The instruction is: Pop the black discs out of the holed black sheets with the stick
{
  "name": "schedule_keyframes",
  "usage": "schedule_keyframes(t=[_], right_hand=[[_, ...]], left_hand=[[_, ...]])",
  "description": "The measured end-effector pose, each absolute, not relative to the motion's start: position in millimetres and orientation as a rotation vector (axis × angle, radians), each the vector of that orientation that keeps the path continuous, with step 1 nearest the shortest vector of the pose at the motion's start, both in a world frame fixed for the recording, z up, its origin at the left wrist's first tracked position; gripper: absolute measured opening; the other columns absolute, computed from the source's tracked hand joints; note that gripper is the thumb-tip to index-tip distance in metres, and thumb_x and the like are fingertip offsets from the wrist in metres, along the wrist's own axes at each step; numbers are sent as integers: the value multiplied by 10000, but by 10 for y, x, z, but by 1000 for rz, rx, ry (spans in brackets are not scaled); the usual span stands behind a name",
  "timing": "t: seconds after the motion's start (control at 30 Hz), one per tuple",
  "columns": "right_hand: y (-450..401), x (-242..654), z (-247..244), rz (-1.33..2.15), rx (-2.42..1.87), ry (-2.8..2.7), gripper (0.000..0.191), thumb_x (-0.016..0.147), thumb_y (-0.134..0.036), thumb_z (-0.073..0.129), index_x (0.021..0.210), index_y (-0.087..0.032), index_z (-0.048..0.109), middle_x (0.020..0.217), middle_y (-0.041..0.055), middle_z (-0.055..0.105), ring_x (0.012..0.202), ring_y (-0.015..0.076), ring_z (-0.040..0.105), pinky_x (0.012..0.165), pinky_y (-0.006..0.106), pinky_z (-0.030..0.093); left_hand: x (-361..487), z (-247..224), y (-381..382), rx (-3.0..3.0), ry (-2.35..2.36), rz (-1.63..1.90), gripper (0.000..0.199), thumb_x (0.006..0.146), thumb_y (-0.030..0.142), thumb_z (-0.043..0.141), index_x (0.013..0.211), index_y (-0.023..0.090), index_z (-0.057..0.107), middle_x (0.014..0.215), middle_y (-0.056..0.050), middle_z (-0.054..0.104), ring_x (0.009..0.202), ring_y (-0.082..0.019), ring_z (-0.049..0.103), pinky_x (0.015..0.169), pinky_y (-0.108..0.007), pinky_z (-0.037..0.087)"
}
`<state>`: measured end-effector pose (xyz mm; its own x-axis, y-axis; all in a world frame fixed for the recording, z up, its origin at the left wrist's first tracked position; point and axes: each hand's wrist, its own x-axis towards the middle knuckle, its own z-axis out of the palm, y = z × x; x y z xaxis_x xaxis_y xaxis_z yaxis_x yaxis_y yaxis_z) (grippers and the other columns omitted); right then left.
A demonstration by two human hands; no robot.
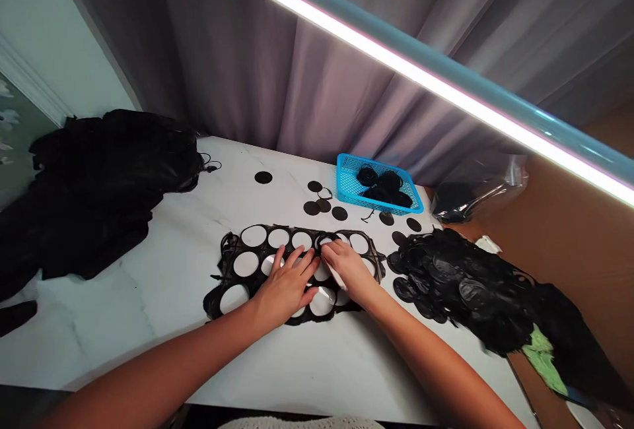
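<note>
A black sheet with rows of round holes [253,289] lies flat on the white table, the tabletop showing through the holes. My left hand [287,282] rests open on its middle, palm down with fingers spread. Just right of it, my right hand [347,267] is closed, its fingertips pinched at the rim of a hole in the back row, where a dark curved edge shows. A pale narrow strip appears under the right palm; whether it is held is unclear. The fingers hide what is between them.
Behind, a blue basket [341,181] holds black discs, with several loose discs [263,177] nearby. A heap of black round pieces [446,274] lies right, beside a green cloth [542,356] and a clear bag [488,181]. Black material [113,171] is piled left. A lamp tube [436,79] hangs above.
</note>
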<state>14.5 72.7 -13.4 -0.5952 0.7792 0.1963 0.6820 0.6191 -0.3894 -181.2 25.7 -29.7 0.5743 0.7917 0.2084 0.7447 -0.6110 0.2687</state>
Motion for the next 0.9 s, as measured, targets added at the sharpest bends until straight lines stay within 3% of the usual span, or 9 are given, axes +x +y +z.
schedule_keyframes(t=[0.2,0.33,0.5,0.67,0.9], right_hand=[[1327,580,-17,234,-1576,-1819,172,856,-209,456,696,-225,398,710,37,493,720,206,436,682,327,357],[1549,575,-23,619,-1485,-1592,221,797,-339,548,665,-226,411,639,-10,473,615,155,429,591,282,372],[1331,100,-121,1030,-1330,-1657,275,775,-443,569,692,-228,418,668,-5,556,598,155,551,488,256,438],[1103,-171,-110,1494,-1156,-1606,263,774,-393,610,737,-229,407,721,-9,573,678,160,598,559,266,476],[994,-231,-114,1135,-1181,-2023,196,814,-267,568,677,-205,443,657,-40,494,598,120,419,576,248,340]], left_hand=[[-1819,-321,245,2620,1311,477,442,961,342,515,1379,202,472,1429,-106,505,1355,-339,384,1116,-660,157],[-1868,-334,248,2662,1306,482,488,952,372,529,1403,210,439,1444,-114,482,1375,-346,359,1109,-633,221],[-2042,-307,240,2679,1451,470,530,926,405,558,1362,123,451,1360,-197,521,1301,-348,448,1074,-518,351],[-2179,-297,219,2682,1459,452,502,931,397,562,1344,125,477,1368,-169,533,1308,-331,453,1074,-458,367],[-2188,-329,192,2684,1467,479,502,982,441,453,1389,148,459,1413,-151,512,1323,-333,432,1078,-488,353]])
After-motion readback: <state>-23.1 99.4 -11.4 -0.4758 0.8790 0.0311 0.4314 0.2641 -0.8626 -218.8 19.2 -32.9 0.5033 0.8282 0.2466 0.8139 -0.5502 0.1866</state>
